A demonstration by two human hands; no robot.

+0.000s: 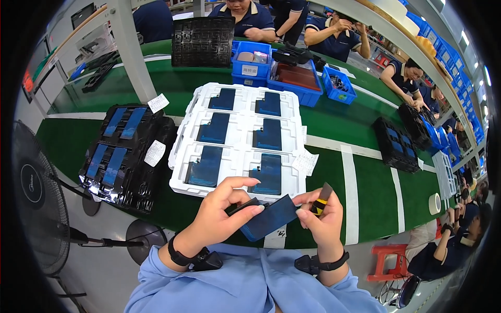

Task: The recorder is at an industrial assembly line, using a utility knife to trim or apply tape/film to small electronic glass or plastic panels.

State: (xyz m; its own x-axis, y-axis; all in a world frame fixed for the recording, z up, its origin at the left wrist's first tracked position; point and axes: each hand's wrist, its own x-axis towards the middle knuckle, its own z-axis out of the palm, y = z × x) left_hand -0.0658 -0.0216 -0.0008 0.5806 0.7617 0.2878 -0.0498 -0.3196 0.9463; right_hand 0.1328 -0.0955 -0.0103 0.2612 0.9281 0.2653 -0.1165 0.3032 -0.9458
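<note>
A flat, dark blue L-shaped piece, like a phone battery (270, 219), is tilted in front of my body. My left hand (216, 214) grips it along its left edge between thumb and fingers. At its upper right corner, the thumb and forefinger of my right hand (324, 224) meet the edge. That same hand also holds a yellow and black utility knife (319, 205), blade pointing up and away from the piece. Just beyond my hands lies a white moulded tray (238, 148) with several similar dark pieces in its compartments; the nearest right piece (265, 175) is closest to my fingers.
Stacked black trays (138, 175) with blue-filmed pieces stand left, beside a floor fan (34, 193). Blue bins (252, 68) and a black patterned panel (202, 43) are at the back. More black trays (394, 143) and a tape roll (434, 203) lie right. Co-workers sit around the green bench.
</note>
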